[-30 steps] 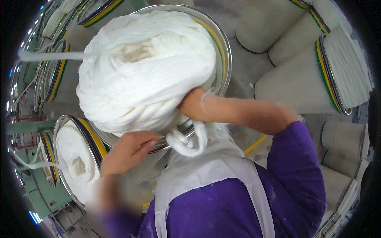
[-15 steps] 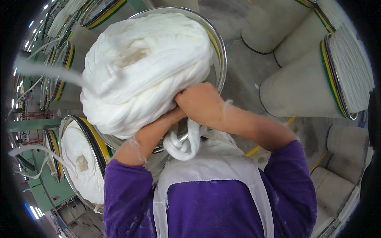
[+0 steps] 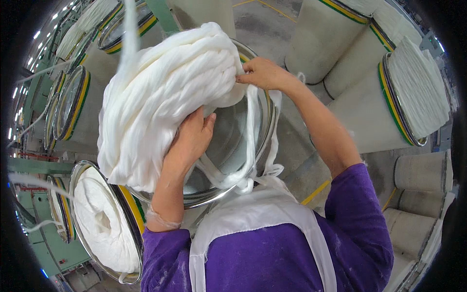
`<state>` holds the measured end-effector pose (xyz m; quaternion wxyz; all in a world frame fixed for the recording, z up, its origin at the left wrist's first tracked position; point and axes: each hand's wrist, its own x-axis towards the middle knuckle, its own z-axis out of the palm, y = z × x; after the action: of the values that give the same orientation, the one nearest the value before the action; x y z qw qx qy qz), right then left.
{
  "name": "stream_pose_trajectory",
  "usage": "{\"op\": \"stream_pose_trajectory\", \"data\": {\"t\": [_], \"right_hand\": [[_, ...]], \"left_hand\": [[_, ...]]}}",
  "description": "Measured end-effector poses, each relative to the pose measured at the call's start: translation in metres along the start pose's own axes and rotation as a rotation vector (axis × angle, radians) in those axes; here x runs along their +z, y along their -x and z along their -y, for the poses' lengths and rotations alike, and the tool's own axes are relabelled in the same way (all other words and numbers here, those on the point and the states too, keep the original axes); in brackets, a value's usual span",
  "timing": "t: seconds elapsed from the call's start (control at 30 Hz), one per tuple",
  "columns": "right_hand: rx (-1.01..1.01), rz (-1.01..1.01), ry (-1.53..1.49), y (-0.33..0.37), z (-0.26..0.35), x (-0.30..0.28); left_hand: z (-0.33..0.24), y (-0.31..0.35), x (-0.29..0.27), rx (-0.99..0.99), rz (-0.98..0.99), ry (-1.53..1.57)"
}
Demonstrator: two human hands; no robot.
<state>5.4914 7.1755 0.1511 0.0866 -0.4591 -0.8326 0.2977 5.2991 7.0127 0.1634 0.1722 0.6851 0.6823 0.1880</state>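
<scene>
A thick coil of white cotton sliver (image 3: 170,92) stands tipped up over the left of a metal-rimmed can (image 3: 228,141), whose inside shows. My left hand (image 3: 192,136) presses against the coil's lower right side and props it, thumb apart and fingertips partly sunk in the strands. At the coil's upper right edge my right hand (image 3: 265,75) pinches the sliver between thumb and fingers. From near there a loose sliver strand (image 3: 251,131) hangs down to the can's near rim, where it bunches in loops. Another strand hangs outside the right rim.
Left of me stands a second can full of coiled sliver (image 3: 104,219). More cans (image 3: 73,102) line the far left beside green machinery (image 3: 53,238). Large pale cans (image 3: 374,107) with sliver stand at the right. A blurred strand (image 3: 129,39) rises at the upper left.
The coil has tipped up toward the left, opening a view into the can. My hands have parted: the right moved up and right to the coil's edge, the left now shows against its side.
</scene>
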Motion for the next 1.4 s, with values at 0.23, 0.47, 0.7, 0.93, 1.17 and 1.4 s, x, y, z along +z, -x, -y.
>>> {"op": "stream_pose_trajectory", "data": {"t": [0.23,0.47,0.7,0.93,1.17,1.4], "right_hand": [[-0.479,0.138,-0.867,0.172,-0.031,-0.077],[-1.387,-0.14,-1.487,0.342,-0.103,-0.12],[0.216,-0.952,-1.269,0.275,-0.1,0.0],[0.474,-0.383,-1.144,0.153,0.01,0.097],[0.287,-0.27,-1.023,0.191,0.026,0.127],[0.274,-0.408,-1.617,0.26,-0.016,0.118]], "left_hand": [[0.013,-0.004,-0.01,0.029,-0.096,0.042],[0.025,-0.018,-0.005,0.063,0.039,0.055],[0.031,-0.022,0.001,0.142,0.077,0.011],[0.039,-0.026,0.003,0.175,0.174,0.002],[0.024,0.045,-0.004,0.405,-0.003,0.23],[0.039,0.176,0.053,-0.231,0.24,0.775]]}}
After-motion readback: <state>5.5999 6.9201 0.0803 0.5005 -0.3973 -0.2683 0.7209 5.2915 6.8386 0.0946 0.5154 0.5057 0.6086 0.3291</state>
